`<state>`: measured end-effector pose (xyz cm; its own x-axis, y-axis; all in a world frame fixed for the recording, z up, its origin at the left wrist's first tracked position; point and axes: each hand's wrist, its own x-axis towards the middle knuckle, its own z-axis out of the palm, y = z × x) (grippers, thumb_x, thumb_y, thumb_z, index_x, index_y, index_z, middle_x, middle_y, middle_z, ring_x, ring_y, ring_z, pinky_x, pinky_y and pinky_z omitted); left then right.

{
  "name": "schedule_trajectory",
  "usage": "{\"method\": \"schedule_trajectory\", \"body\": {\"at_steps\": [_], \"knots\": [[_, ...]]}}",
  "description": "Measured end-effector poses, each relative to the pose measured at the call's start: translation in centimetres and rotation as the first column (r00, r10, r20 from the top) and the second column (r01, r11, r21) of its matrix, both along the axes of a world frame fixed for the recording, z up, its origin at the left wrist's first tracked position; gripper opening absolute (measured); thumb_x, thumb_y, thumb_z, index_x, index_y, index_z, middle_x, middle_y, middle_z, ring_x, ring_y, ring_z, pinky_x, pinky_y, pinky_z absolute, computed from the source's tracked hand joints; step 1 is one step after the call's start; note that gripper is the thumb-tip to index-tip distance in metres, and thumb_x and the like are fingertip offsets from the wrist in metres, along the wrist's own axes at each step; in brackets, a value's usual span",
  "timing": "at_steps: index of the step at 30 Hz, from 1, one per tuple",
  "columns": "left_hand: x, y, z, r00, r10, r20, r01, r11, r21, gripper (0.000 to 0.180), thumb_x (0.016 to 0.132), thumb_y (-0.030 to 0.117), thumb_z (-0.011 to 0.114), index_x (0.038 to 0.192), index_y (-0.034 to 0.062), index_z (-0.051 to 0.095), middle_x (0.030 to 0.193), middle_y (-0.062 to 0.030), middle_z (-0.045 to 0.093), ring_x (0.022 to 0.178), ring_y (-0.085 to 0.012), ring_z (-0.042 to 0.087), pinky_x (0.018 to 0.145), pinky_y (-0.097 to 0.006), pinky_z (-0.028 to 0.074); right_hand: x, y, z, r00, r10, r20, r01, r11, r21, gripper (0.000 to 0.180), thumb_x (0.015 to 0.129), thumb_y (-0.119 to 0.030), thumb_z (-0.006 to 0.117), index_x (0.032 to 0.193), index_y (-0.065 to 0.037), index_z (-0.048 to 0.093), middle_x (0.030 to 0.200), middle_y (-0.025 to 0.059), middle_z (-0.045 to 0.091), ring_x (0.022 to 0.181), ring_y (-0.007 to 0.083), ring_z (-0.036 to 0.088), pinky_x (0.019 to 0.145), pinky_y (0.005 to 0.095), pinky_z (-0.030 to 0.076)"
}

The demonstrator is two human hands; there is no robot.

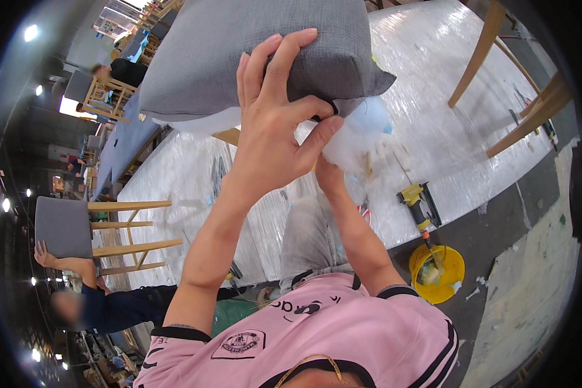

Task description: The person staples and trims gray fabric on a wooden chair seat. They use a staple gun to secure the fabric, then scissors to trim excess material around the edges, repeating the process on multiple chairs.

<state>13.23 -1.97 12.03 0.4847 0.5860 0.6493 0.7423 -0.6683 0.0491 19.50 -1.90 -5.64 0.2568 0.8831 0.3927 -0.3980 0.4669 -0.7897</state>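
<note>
Above both hands (275, 123), grey cushion (252, 55), left fingers over its edge.

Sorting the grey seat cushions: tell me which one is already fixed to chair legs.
The grey cushion at far left, mounted on sideways wooden legs. The big cushion under the left hand has no legs.

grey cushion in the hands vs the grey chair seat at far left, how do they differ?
The cushion is loose, held up close to the camera by the left hand, with white stuffing showing at its open corner. The chair seat is fixed to a wooden frame, lies on its side, and shows no stuffing; another person's hand touches it. Both are covered in grey fabric.
</note>
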Motion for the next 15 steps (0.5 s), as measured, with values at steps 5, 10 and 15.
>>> {"method": "schedule_trajectory", "body": {"at_steps": [5, 10, 15], "knots": [[0.1, -0.4, 0.0, 1.0, 0.008, -0.003, -0.008, 1.0, 0.002, 0.017, 0.076, 0.024, 0.082, 0.07, 0.0108, 0.074, 0.159, -0.0116, 0.041, 0.147, -0.0416, 0.028, 0.118, -0.063, 0.016, 0.0, -0.1, 0.2, 0.978, 0.169, -0.122, -0.184, 0.975, -0.122, 0.018, 0.105, -0.016, 0.055, 0.09, -0.006, 0.057, 0.073, 0.0005, 0.053, 0.062, 0.0103, 0.051, 0.051, 0.0285, 0.039], [0.4, -0.9, 0.2, 1.0, 0.007, 0.002, -0.007, 1.0, -0.017, 0.019, 0.078, 0.024, 0.083, 0.092, 0.0128, 0.075, 0.159, -0.0128, 0.041, 0.147, -0.0397, 0.03, 0.118, -0.059, 0.019, 0.2, -2.4, -3.1, 0.98, 0.193, -0.04, -0.196, 0.972, -0.131, 0.025, 0.105, -0.018, 0.057, 0.083, -0.005, 0.056, 0.069, -0.0004, 0.052, 0.059, 0.01, 0.05, 0.051, 0.0276, 0.038], [-2.4, -0.1, 0.7, 0.881, -0.034, 0.472, 0.004, 0.998, 0.066, 0.049, 0.089, 0.023, 0.079, 0.131, 0.0085, 0.06, 0.153, -0.0213, 0.045, 0.137, -0.034, 0.047, 0.113, -0.041, 0.036, 5.0, -9.7, -17.2, 0.889, 0.453, 0.07, -0.377, 0.81, -0.45, 0.04, 0.104, -0.036, 0.063, 0.078, -0.006, 0.06, 0.063, -0.0005, 0.054, 0.053, 0.0064, 0.048, 0.049, 0.0252, 0.039]]}}
